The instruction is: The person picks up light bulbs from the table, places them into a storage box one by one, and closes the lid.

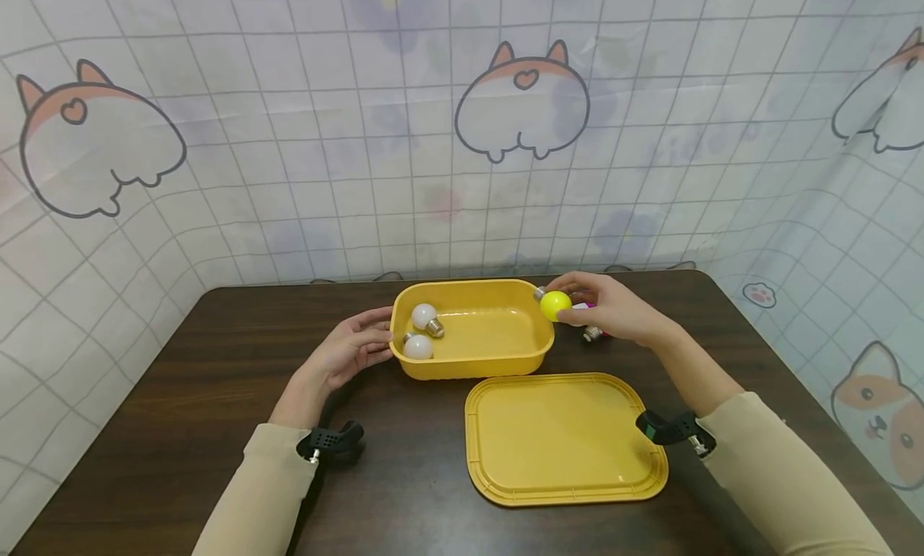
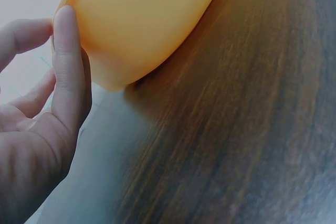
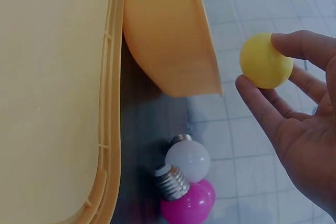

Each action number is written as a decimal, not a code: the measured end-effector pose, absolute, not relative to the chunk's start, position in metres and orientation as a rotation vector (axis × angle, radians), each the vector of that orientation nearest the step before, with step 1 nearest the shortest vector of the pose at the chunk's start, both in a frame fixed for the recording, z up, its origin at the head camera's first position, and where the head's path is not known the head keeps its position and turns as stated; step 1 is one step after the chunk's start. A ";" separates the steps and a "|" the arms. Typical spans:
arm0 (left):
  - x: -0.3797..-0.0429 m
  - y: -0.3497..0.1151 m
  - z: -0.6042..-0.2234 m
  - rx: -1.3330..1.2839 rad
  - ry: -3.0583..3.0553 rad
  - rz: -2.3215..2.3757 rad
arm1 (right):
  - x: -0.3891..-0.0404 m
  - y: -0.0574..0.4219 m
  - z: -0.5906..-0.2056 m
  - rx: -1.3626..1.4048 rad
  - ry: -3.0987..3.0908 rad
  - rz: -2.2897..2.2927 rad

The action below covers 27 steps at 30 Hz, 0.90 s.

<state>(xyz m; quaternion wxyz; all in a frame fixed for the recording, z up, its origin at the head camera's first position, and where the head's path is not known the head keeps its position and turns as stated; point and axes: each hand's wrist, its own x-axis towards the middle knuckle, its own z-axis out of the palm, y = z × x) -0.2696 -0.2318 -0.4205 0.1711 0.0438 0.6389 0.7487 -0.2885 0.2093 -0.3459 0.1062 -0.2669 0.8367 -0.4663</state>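
My right hand pinches a yellow light bulb between thumb and fingertips. The bulb is raised at the right end of a yellow plastic box, its metal base pointing up and left in the head view. Inside the box, toward its left end, lie two white bulbs with metal screw bases. My left hand touches the box's left end, with fairly straight fingers at the rim; the left wrist view shows fingertips against the outer wall.
In front of the box a yellow lid lies flat on the dark wooden table. Right of the box, under my right hand, a white bulb and a pink bulb lie close together. A patterned cloth wall stands behind the table.
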 end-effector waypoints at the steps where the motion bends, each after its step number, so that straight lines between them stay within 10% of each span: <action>1: -0.270 -0.232 -0.420 0.131 1.813 2.123 | -0.289 0.209 -0.346 -0.788 2.463 -1.371; 27: -0.271 -0.232 -0.422 0.106 1.796 2.143 | -0.297 0.176 -0.346 -0.917 2.427 -1.345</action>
